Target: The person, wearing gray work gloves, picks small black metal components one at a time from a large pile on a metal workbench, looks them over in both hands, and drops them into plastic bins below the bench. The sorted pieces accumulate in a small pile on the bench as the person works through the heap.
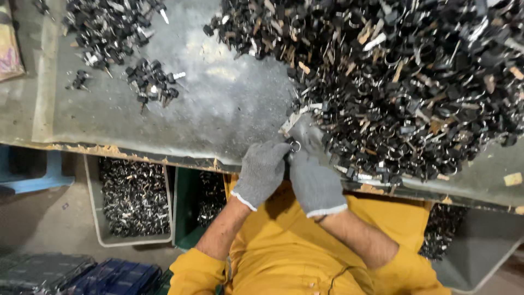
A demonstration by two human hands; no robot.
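Key ring (295,146) sits pinched between my two gloved hands at the near edge of the grey surface (229,109), just beside the big heap of black-headed keys (404,76) (smaller piles lie far left). My left hand (261,172) and right hand (314,177) both curl closed around it, fingertips touching.

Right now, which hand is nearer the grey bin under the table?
Left. The left hand is up-right of the grey bin; the right hand lies farther right.
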